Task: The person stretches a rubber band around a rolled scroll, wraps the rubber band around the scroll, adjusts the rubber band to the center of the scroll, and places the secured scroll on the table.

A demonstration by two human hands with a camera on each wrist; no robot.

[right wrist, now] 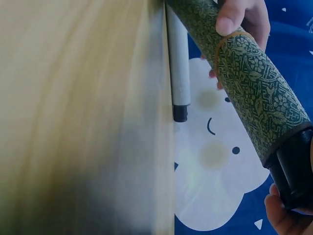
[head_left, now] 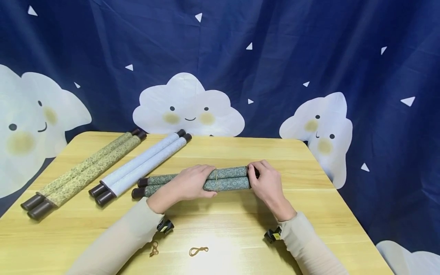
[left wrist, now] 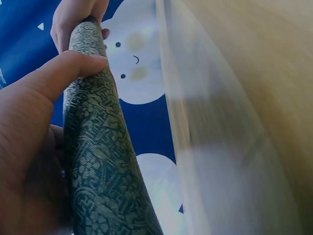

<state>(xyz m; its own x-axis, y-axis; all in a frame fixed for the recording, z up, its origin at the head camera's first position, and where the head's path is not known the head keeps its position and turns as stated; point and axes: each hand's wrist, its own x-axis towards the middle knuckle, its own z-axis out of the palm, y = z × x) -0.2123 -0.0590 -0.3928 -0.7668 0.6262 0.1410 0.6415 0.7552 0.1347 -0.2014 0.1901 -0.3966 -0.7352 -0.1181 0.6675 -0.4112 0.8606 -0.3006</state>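
Observation:
A green patterned double-roll scroll with dark end knobs is held level above the table in the head view. My left hand grips it around its middle, thumb lying along the near roll in the left wrist view. My right hand holds its right end, covering much of the dark knobs there. A thin tan rubber band circles the scroll just beside the left thumb, seen in the right wrist view. The two rolls lie side by side, touching.
On the wooden table, a yellow patterned scroll lies far left, with a pale blue scroll beside it. Two loose rubber bands, one crumpled and one looped, lie near the front. A blue cloud-print curtain hangs behind.

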